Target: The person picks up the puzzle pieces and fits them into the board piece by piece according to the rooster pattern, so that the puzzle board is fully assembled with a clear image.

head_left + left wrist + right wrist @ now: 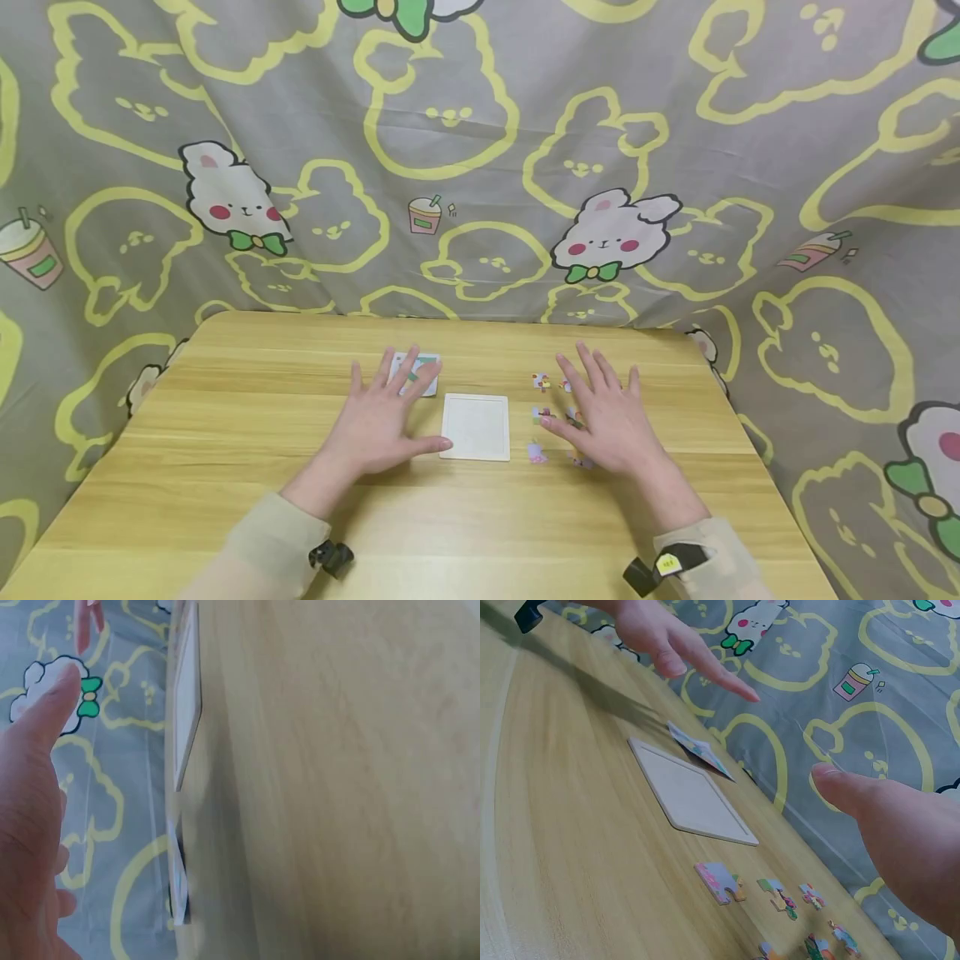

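Both hands hover over the wooden table with fingers spread and nothing held. My left hand [378,421] is above the table beside a white square puzzle tray [476,427], its thumb overlapping the tray's left edge in the head view. Behind its fingers lies a printed card [429,385], partly covered in that view. My right hand [611,421] is over several colourful jigsaw pieces [536,452] right of the tray, hiding some of them. In the right wrist view the pieces [720,882] lie apart from each other near the tray [694,796], and the card [701,750] is slightly raised along one edge.
The wooden table [420,533] reaches back to a grey patterned curtain [480,192] that hangs behind it and along both sides. Each sleeve carries a black wrist camera, the left one [331,557] and the right one [663,568].
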The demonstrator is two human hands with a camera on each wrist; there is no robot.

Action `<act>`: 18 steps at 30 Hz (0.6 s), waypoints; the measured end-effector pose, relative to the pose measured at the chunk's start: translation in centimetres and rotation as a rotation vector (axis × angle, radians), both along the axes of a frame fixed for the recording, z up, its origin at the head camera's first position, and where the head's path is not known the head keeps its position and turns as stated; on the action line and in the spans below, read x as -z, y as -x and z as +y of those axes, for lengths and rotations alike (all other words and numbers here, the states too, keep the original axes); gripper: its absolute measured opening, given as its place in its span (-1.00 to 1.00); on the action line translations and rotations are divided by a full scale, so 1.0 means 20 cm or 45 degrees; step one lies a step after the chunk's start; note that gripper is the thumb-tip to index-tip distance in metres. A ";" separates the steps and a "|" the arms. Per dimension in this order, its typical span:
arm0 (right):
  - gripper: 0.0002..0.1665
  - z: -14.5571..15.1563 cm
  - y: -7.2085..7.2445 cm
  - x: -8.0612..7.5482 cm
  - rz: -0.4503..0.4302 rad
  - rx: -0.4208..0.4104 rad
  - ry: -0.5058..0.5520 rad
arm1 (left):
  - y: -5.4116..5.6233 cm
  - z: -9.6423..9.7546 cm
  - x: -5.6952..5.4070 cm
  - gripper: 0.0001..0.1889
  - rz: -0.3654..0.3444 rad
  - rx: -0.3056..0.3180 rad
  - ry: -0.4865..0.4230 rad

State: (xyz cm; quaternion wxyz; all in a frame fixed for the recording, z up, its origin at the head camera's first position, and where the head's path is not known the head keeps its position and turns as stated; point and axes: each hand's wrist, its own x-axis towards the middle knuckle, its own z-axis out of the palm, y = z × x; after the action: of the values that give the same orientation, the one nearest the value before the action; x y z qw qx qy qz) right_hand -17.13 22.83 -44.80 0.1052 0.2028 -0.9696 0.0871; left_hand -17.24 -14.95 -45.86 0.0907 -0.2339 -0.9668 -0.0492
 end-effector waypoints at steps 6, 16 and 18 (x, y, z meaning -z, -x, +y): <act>0.17 0.00 0.00 0.01 0.005 -0.009 -0.002 | -0.01 0.03 0.02 0.21 -0.017 0.039 -0.019; 0.17 0.00 0.01 0.02 -0.025 -0.018 0.016 | -0.03 0.09 0.07 0.19 -0.074 0.073 -0.008; 0.16 0.01 0.01 0.02 -0.026 -0.020 0.020 | -0.03 0.10 0.08 0.19 -0.090 0.085 -0.005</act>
State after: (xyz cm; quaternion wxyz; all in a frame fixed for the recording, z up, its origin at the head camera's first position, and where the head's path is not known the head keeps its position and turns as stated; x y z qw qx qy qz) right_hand -17.24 22.95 -45.22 0.0962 0.2086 -0.9683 0.0978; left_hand -16.68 -13.02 -47.45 0.0553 -0.2641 -0.9609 -0.0623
